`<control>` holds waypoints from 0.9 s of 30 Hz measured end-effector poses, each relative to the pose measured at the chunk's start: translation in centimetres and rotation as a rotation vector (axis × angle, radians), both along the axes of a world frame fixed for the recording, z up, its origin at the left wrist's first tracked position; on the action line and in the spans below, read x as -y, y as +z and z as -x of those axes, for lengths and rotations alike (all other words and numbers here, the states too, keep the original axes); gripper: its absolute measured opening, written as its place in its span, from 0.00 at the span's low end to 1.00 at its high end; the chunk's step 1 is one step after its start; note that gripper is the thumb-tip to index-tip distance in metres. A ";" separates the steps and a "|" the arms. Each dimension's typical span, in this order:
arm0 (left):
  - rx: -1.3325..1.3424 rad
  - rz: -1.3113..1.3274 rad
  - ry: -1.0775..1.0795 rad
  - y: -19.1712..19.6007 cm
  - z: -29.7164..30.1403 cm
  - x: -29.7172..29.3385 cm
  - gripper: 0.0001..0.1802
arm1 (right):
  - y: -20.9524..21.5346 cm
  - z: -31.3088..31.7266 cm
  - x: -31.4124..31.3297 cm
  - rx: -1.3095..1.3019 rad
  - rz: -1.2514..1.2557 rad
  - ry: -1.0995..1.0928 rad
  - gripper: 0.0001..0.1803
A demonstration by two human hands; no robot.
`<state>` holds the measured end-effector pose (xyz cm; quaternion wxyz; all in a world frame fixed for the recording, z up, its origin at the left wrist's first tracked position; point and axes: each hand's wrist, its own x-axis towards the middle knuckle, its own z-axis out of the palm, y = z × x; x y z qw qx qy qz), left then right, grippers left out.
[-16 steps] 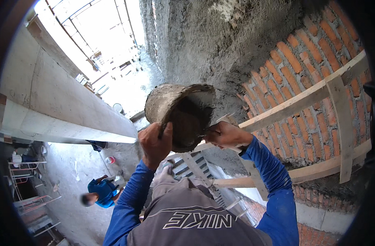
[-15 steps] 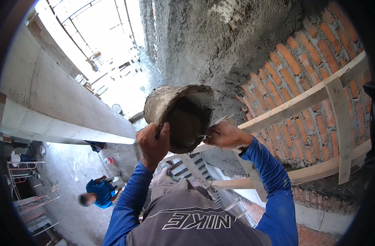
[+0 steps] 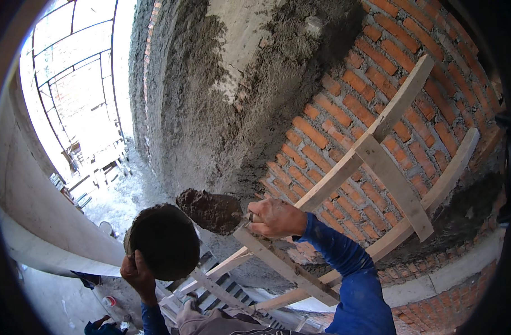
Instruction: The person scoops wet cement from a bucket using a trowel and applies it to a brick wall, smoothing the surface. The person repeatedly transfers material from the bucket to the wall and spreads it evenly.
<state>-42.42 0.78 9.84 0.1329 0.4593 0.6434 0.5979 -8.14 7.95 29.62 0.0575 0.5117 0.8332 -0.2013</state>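
At the lower left, my left hand [image 3: 138, 278] grips the rim of a mortar-caked bucket [image 3: 165, 243], fingers over the edge; its inside is dark. My right hand [image 3: 277, 216] is closed round the handle of a trowel [image 3: 248, 217]. Dark wet mortar [image 3: 210, 211] lies along the trowel's blade, which points left, just beyond the bucket. Ahead rises a wall coated with rough grey mortar [image 3: 210, 134], with a paler smooth patch [image 3: 238, 44] near the top.
Bare red brickwork [image 3: 356, 84] shows on the right. A wooden plank frame [image 3: 345, 167] runs slantwise before it. A pale beam [image 3: 48, 195] stands at left. Far below on the floor, a person [image 3: 101, 326] shows partly, near a small red-and-white container [image 3: 108, 301].
The bucket has gone down and left, now in my left hand alone. My right hand has come away from it with a mortar-loaded trowel. The view has shifted toward the wall.
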 end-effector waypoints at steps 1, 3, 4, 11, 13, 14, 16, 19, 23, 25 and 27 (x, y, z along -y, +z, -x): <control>0.009 0.014 0.009 -0.4 0.6 0.2 0.16 | 1.0 0.3 -0.2 0.000 -0.044 0.018 0.15; -0.019 0.062 0.055 -1.2 1.8 1.1 0.16 | 3.1 1.2 -0.4 0.062 -0.113 0.037 0.15; 0.001 0.058 0.051 -1.6 2.4 1.5 0.15 | 4.3 1.7 -0.6 -0.012 -0.129 0.087 0.15; 0.146 0.122 0.188 -3.5 5.6 5.0 0.12 | 13.1 5.0 -5.0 -0.246 0.222 0.151 0.12; 0.161 0.059 0.172 -4.0 6.1 6.1 0.12 | 14.2 3.9 -7.7 -0.487 0.437 0.123 0.10; 0.186 0.034 0.183 -4.2 6.7 6.6 0.12 | 14.5 2.8 -9.8 -0.475 0.451 0.010 0.11; 0.131 0.065 0.189 -4.5 7.6 7.7 0.14 | 15.1 0.1 -16.1 -0.602 0.530 -0.092 0.14; 0.171 0.148 0.211 -4.0 9.3 10.3 0.13 | 17.1 -5.7 -25.6 -0.428 0.119 -0.358 0.24; -0.626 0.152 0.562 -1.9 11.5 14.7 0.16 | 21.3 -14.0 -28.3 -0.802 -0.552 -0.718 0.18; 0.009 0.255 0.499 -0.9 11.6 16.4 0.22 | 23.2 -16.7 -27.8 -0.696 -0.725 -0.732 0.20; 0.011 0.265 0.516 -0.4 11.9 16.5 0.23 | 23.5 -17.6 -27.7 -0.520 -0.639 -0.734 0.24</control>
